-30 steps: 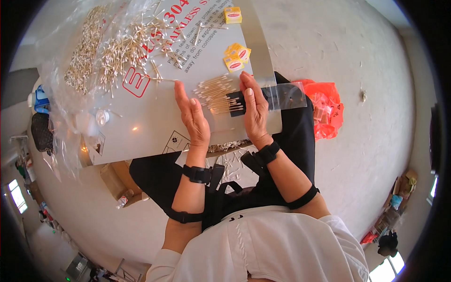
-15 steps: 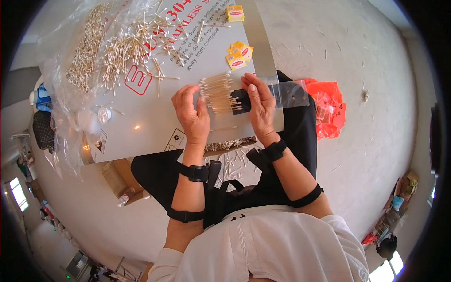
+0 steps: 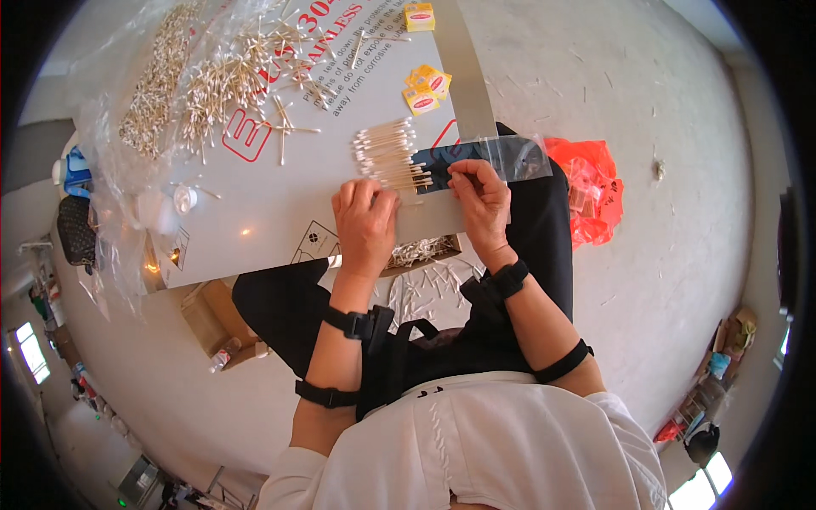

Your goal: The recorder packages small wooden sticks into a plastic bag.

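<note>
A row of cotton swabs (image 3: 387,151) lies side by side on the grey table, with its lower right ends on a dark strip (image 3: 438,161). My left hand (image 3: 365,223) is at the lower edge of the row, fingers curled down; what they hold, if anything, is hidden. To the right of the row, over the strip's near edge, my right hand (image 3: 483,204) has thumb and fingertips pinched together. Nothing in that pinch can be made out. A clear plastic sleeve (image 3: 525,159) extends from the strip past the table's right edge.
A large heap of loose swabs (image 3: 225,89) and a clear plastic bag (image 3: 110,187) cover the table's left side. Yellow packets (image 3: 425,89) and a yellow box (image 3: 419,17) lie beyond the row. A red bag (image 3: 585,191) is on the right; an open carton (image 3: 421,251) of swabs sits below the table edge.
My left hand has come down and right from the row's left side, its fingers curling. My right hand has drawn down off the dark strip into a pinch.
</note>
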Motion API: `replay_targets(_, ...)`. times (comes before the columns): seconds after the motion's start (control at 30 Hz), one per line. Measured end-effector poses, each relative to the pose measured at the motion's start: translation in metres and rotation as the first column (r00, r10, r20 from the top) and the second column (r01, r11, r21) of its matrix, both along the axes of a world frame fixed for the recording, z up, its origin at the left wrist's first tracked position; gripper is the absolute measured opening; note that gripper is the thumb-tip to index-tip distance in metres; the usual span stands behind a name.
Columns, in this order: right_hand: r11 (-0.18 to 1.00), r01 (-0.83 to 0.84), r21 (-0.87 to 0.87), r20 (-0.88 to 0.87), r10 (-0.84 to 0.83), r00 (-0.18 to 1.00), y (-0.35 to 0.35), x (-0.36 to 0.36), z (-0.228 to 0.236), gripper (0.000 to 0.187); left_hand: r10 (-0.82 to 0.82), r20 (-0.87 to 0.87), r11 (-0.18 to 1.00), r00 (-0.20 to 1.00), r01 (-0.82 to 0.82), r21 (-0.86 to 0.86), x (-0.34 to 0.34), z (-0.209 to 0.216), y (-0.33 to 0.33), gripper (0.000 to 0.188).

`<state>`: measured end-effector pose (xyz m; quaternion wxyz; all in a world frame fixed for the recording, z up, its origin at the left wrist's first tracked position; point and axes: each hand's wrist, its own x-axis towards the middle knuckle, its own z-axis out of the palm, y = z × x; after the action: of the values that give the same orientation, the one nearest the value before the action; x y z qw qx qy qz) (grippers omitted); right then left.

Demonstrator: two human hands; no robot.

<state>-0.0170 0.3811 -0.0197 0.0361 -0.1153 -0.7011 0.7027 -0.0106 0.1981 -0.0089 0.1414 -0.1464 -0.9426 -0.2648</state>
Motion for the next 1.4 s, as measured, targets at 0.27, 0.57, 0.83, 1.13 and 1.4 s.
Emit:
replay_targets(0.27, 1.000, 0.018, -0.005, -0.027, -0.018, 0.999, 0.003, 0.001, -0.003, 0.012, 0.162, -0.077, 0.984, 0.984, -0.155, 0.085, -0.012, -0.001, 0.014, 0.035)
replay_targets(0.57, 0.724, -0.073, 0.686, -0.286, 0.361, 0.888, -0.014, 0.003, 0.002, 0.014, -0.035, 0.016, 0.998, 0.999, 0.035, -0.057, -0.059, 0.001, -0.008, 0.017)
replay_targets(0.83, 0.738, -0.030, 0.674, -0.272, 0.286, 0.919, -0.016, 0.002, 0.000, 0.009, -0.069, -0.028, 0.987, 0.997, 0.064, -0.145, -0.055, 0.008, -0.008, 0.040)
replay_targets(1.13, 0.764, -0.036, 0.644, -0.259, 0.262, 0.930, -0.017, -0.004, -0.002, 0.010, -0.030, 0.239, 0.953, 0.970, 0.100, -0.286, 0.011, -0.002, 0.009, 0.080)
replay_targets(1.4, 0.864, -0.012, 0.503, -0.242, 0.155, 0.958, -0.016, -0.006, -0.001, 0.012, -0.068, 0.224, 0.933, 0.972, 0.142, -0.332, -0.002, 0.001, 0.002, 0.082)
